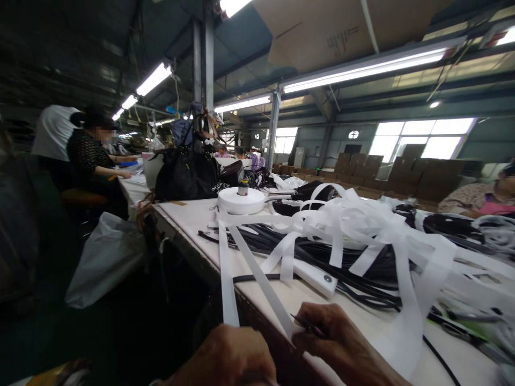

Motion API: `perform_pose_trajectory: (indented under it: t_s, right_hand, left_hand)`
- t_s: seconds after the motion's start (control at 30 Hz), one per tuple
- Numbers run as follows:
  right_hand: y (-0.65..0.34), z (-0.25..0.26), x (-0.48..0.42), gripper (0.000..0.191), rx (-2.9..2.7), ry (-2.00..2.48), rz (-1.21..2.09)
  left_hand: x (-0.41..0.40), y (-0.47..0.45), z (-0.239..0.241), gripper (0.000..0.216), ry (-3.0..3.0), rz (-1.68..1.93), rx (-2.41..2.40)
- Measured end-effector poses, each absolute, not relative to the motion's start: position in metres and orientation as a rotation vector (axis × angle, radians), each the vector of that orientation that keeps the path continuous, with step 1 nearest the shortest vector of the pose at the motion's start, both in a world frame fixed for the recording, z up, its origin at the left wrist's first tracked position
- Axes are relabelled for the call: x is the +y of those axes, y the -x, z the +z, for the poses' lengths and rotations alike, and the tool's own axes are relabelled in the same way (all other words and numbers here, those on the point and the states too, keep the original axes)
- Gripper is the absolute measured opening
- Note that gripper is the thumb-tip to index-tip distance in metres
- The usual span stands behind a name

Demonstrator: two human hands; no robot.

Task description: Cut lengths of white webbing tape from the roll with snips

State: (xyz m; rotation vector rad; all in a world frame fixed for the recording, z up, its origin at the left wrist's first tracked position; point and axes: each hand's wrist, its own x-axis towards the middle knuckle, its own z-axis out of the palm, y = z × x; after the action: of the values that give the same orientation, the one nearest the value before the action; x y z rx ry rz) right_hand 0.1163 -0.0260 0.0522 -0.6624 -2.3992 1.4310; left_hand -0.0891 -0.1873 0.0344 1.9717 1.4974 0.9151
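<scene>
My left hand (231,355) is closed at the table's front edge, where one strand of white tape (228,289) runs down to it. Its fingertips are partly hidden. My right hand (336,336) is closed as well, with a second strand of tape (263,281) reaching its fingers. From that grip sticks a small dark tool with a pointed tip (309,325), its kind mostly hidden by the fingers. Both strands come from the direction of a white tape roll (241,201) lying flat on the table. A heap of loose white tape (354,217) lies to the right.
Black straps (306,249) and a white bar-shaped object (316,279) lie on the table (189,212). A small spool (243,187) stands on the roll. Black bags (187,174) are at the back left. A person (90,145) sits at the left, another person (475,195) at the right.
</scene>
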Motion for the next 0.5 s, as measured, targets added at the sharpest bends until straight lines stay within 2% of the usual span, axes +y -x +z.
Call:
perform_pose_trajectory:
  t_s: [0.07, 0.17, 0.33, 0.5]
  right_hand:
    - [-0.117, 0.057, -0.03, 0.017, -2.382, 0.643, 1.486]
    - [-0.118, 0.06, -0.029, 0.017, -2.318, 0.576, 1.596]
    - [-0.128, 0.063, -0.025, 0.024, -2.132, 0.599, 1.904]
    - [-0.146, 0.07, -0.027, 0.028, -2.185, 0.69, 1.885]
  left_hand:
    - [-0.175, 0.09, 0.05, 0.012, -1.704, 0.992, 1.578]
    - [-0.161, 0.093, 0.065, 0.016, -1.56, 1.063, 1.568]
    - [-0.138, 0.106, 0.068, 0.011, -1.983, 1.123, 1.613]
    - [-0.116, 0.112, 0.07, 0.015, -2.204, 0.963, 1.372]
